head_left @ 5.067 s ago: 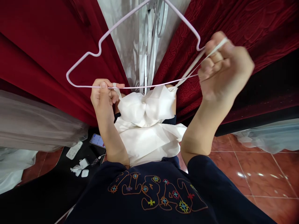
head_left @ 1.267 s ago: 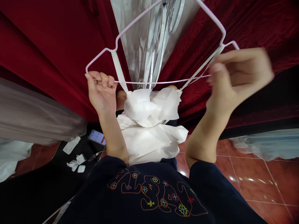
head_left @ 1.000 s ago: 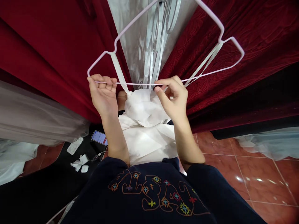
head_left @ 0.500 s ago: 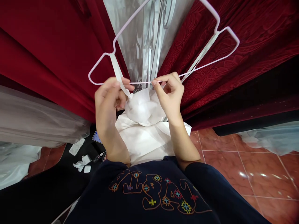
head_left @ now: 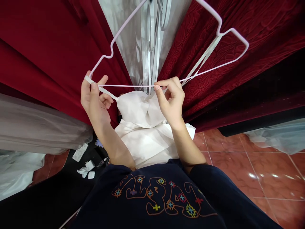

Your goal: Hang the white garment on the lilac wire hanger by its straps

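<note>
A pale pink hanger [head_left: 240, 36] is held out in front of me, its top cut off by the frame. My left hand [head_left: 95, 103] grips a thin white strap [head_left: 107, 92] between thumb and fingers at the hanger's left end; its other fingers are loosely curled. My right hand [head_left: 172, 103] pinches the thin bottom bar near its middle. From the notch on the right side hangs a second white strap [head_left: 206, 54]. Both straps lead toward a white garment [head_left: 140, 109] bunched below the bar and over my lap.
Red curtains [head_left: 47, 41] hang on both sides, with a grey-white curtain [head_left: 124, 47] and a white metal frame behind the hanger. A white charger [head_left: 90, 165], small white items and part of a phone [head_left: 98, 142] lie on a black surface at left. Red floor tiles [head_left: 231, 162] show at right.
My left hand has moved left, drawing the left strap off the hanger's notch to its outer left end. The garment's top has spread leftward. My right hand stays on the bar.
</note>
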Available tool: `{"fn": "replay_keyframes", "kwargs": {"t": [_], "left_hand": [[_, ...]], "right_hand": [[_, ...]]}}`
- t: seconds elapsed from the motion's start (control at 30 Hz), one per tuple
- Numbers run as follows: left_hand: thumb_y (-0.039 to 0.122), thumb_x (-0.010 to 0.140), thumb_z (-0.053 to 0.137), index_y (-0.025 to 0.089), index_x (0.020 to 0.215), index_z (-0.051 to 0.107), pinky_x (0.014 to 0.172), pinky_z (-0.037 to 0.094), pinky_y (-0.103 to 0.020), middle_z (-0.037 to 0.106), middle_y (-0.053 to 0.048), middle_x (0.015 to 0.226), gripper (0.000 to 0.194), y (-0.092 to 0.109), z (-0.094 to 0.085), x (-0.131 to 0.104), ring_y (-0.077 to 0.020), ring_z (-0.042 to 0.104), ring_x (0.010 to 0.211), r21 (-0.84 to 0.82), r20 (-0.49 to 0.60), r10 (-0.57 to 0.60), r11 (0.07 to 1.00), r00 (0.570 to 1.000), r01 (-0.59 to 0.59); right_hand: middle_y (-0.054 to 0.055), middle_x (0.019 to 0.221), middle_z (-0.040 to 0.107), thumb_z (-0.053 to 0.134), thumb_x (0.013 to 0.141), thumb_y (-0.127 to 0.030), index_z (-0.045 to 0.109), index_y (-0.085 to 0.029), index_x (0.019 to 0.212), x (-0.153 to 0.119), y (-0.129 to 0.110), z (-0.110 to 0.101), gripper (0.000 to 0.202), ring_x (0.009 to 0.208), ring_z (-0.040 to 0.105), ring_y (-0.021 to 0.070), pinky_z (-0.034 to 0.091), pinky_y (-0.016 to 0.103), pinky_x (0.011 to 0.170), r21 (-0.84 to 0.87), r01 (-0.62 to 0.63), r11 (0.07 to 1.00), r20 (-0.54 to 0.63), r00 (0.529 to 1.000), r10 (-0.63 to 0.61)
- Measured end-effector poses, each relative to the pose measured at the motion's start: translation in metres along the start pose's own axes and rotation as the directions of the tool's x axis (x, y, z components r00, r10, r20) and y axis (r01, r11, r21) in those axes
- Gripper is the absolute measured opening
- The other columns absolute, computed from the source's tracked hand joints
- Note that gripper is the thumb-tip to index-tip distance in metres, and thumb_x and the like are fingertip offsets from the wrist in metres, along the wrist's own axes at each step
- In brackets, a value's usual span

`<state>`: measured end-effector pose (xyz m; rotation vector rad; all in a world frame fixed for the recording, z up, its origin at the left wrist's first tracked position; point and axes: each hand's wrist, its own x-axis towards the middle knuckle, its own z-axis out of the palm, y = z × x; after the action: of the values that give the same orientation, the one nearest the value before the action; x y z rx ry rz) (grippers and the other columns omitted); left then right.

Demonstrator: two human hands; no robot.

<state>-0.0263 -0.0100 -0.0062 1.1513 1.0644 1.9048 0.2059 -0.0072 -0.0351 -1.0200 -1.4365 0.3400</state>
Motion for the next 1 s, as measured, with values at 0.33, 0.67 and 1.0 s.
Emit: {"fn": "replay_keyframes", "kwargs": {"t": [0.33,0.67,1.0], "left_hand": [[0.052,0.106,0.069,0.024,0.109,0.080,0.047,0.038,-0.031,0.086,-0.009,0.107,0.030,-0.011,0.052,-0.019,-0.0119,0.056,0.050,-0.018,0.110,-0.170,0.985,0.979,0.173],[0.067,0.110,0.059,0.023,0.082,0.068,0.047,0.043,-0.028,0.085,-0.008,0.096,0.053,0.000,0.058,-0.026,-0.0110,0.054,0.048,-0.018,0.133,-0.092,0.995,0.987,0.096],[0.066,0.107,0.066,0.023,0.082,0.066,0.049,0.043,-0.026,0.085,-0.008,0.096,0.050,-0.003,0.054,-0.019,-0.0098,0.051,0.048,0.012,0.115,-0.093,0.996,0.989,0.092]], "right_hand": [[0.003,0.097,0.067,0.062,0.109,-0.047,0.078,-0.026,0.106,-0.002,-0.007,0.000,0.026,0.092,0.065,0.0148,0.044,0.033,0.066,0.023,0.002,1.000,0.012,1.000,-0.002],[0.008,0.122,0.064,0.065,0.104,-0.052,0.071,-0.030,0.123,0.010,0.015,-0.034,0.029,0.102,0.067,0.0215,0.054,0.040,0.079,0.012,0.077,0.997,-0.441,0.895,-0.064],[0.003,0.096,0.073,0.081,0.093,-0.048,0.072,-0.023,0.102,0.051,0.028,-0.063,0.028,0.087,0.071,0.0151,0.052,0.029,0.063,0.059,-0.124,0.991,-0.049,0.991,0.127]]}}
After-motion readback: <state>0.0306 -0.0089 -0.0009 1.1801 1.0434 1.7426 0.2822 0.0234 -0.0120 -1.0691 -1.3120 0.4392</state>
